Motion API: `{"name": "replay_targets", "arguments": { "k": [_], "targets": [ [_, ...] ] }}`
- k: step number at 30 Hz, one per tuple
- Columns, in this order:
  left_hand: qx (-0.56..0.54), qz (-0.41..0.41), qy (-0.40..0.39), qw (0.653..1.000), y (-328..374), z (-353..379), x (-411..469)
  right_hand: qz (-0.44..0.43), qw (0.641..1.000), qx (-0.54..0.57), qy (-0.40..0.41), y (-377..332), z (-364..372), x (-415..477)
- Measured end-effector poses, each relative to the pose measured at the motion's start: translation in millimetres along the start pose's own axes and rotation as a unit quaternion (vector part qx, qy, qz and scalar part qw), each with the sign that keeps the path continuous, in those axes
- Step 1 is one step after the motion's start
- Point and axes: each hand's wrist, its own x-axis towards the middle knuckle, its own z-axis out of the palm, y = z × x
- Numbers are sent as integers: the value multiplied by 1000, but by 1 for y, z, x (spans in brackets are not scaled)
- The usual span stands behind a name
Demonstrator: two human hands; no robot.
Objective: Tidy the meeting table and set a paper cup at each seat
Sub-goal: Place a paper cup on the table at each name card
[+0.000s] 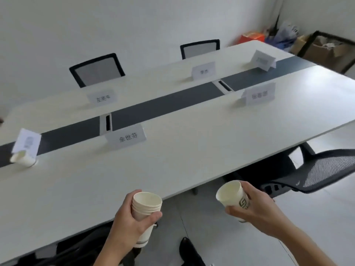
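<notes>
The left grip (pixel 132 217) is curled round a stack (pixel 147 205) of nested paper cups, thumb across the front, held upright at the counter's (pixel 192 154) near edge. The right grip (pixel 255 208) clamps a single cup (pixel 231 194), tilted mouth-up toward the camera, off the counter and above the floor. A name card (pixel 127 139) stands beyond the stack, beside the dark centre strip (pixel 163 104). At the far left a far cup (pixel 24 159), blurred, seems to lie tipped on the counter under a leaning card (pixel 26 144). A mesh chair (pixel 326 169) sits at the right.
</notes>
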Motion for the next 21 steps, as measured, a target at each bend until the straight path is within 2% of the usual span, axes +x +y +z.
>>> {"name": "replay_targets", "arguments": {
  "k": [4,11,17,21],
  "targets": [
    [-10,-11,40,999,2,-30,51,-20,999,-12,-38,-46,17,53],
    [-34,-5,58,998,7,-51,125,-31,997,-36,-57,-96,29,144],
    [-68,-72,79,992,-5,-65,153,-37,995,-46,-78,-128,46,239],
    [-75,-124,128,981,-10,-75,169,-58,992,-46,-104,-148,75,329]
  ]
}}
